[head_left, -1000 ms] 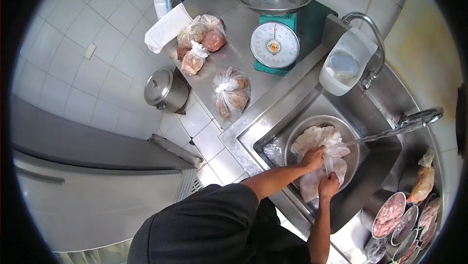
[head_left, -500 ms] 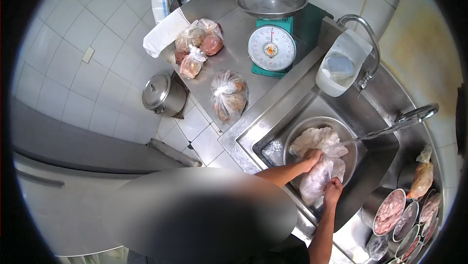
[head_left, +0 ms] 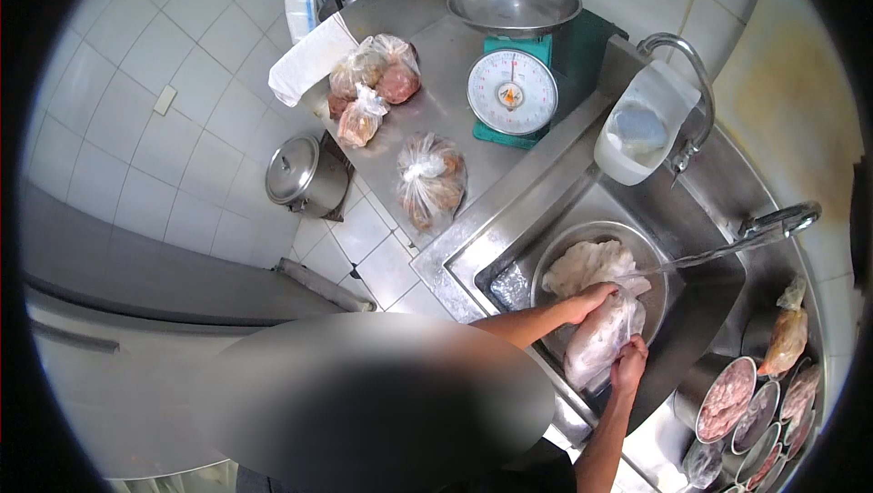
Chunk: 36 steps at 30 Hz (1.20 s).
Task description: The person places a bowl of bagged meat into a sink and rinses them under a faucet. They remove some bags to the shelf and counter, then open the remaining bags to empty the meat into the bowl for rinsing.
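Note:
A clear plastic bag with pale contents (head_left: 598,340) hangs over the near rim of a round metal bowl (head_left: 657,243) in the sink. My left hand (head_left: 587,302) is closed on the bag's upper left part. My right hand (head_left: 629,364) grips its right side, lower down. Behind the bag, a pale, whitish mass (head_left: 587,266) lies in the bowl. Water from the faucet (head_left: 782,218) runs in a stream toward the bowl, close to the top of the bag.
A green scale (head_left: 512,93) with a metal pan stands on the steel counter beside several bagged pieces (head_left: 432,179). A white plastic container (head_left: 637,134) hangs at the back tap. Metal containers of meat (head_left: 727,397) stand right of the sink. A lidded pot (head_left: 305,175) is on the floor.
Both my hands have shifted slightly to the right with the bag. The bag looks smoother and fuller, and my left hand now lies flatter along its top.

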Each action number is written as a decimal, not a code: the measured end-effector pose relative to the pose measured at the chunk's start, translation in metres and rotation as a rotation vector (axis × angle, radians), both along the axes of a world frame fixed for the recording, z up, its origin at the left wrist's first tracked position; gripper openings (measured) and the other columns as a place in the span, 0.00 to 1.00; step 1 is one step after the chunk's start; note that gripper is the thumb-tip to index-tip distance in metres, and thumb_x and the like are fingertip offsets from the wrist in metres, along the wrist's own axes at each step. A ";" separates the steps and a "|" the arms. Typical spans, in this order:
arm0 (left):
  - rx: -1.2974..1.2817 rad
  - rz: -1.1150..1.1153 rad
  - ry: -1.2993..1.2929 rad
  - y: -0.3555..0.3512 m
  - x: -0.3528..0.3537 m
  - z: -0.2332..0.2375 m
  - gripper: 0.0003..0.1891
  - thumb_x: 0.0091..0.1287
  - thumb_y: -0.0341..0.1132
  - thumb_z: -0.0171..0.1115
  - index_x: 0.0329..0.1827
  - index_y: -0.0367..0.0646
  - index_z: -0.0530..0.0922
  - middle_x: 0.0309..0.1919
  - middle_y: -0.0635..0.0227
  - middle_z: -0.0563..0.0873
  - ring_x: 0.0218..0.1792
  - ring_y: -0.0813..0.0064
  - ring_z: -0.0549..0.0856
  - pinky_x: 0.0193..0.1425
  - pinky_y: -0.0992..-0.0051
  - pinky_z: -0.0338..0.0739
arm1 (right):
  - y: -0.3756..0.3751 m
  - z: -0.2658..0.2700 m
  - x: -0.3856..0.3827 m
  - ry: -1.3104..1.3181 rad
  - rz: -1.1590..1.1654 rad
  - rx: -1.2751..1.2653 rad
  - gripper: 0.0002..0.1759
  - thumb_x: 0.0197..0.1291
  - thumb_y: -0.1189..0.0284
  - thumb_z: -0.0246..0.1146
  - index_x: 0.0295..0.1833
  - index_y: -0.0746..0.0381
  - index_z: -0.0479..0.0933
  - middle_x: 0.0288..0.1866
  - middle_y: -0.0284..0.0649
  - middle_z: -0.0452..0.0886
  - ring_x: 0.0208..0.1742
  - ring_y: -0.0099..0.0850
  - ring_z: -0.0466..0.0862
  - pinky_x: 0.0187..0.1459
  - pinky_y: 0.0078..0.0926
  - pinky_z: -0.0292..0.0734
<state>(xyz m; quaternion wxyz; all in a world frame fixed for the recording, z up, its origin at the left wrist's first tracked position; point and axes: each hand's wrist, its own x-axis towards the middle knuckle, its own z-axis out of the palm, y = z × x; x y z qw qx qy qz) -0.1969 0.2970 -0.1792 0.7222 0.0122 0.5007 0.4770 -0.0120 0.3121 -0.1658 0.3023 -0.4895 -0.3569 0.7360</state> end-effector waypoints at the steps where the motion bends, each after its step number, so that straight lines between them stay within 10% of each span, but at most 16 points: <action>1: 0.024 -0.025 -0.050 0.002 -0.001 -0.001 0.25 0.63 0.53 0.54 0.54 0.41 0.76 0.47 0.59 0.81 0.47 0.66 0.80 0.52 0.66 0.74 | 0.000 -0.005 0.002 -0.002 -0.001 0.018 0.12 0.43 0.88 0.45 0.26 0.59 0.68 0.17 0.26 0.66 0.14 0.17 0.62 0.17 0.15 0.55; 18: 0.040 -0.123 0.353 0.008 0.013 0.006 0.13 0.59 0.40 0.59 0.38 0.39 0.81 0.35 0.64 0.84 0.35 0.73 0.81 0.40 0.70 0.76 | -0.010 -0.027 0.004 -0.162 -0.090 0.139 0.14 0.40 0.89 0.43 0.26 0.60 0.68 0.17 0.28 0.65 0.16 0.19 0.62 0.18 0.18 0.53; 24: 0.146 -0.188 -0.292 -0.001 0.013 0.014 0.14 0.65 0.42 0.50 0.40 0.42 0.80 0.33 0.65 0.85 0.33 0.69 0.83 0.42 0.66 0.78 | -0.001 -0.032 0.015 0.143 -0.119 0.052 0.16 0.34 0.90 0.42 0.27 0.60 0.68 0.19 0.31 0.66 0.19 0.23 0.66 0.24 0.17 0.60; 36: -0.030 0.253 -0.135 -0.003 0.037 -0.013 0.12 0.63 0.41 0.53 0.36 0.42 0.79 0.31 0.64 0.82 0.30 0.69 0.81 0.36 0.64 0.78 | 0.004 -0.066 0.022 0.076 -0.031 -0.037 0.14 0.57 0.75 0.49 0.48 0.63 0.74 0.42 0.40 0.78 0.44 0.33 0.80 0.49 0.32 0.76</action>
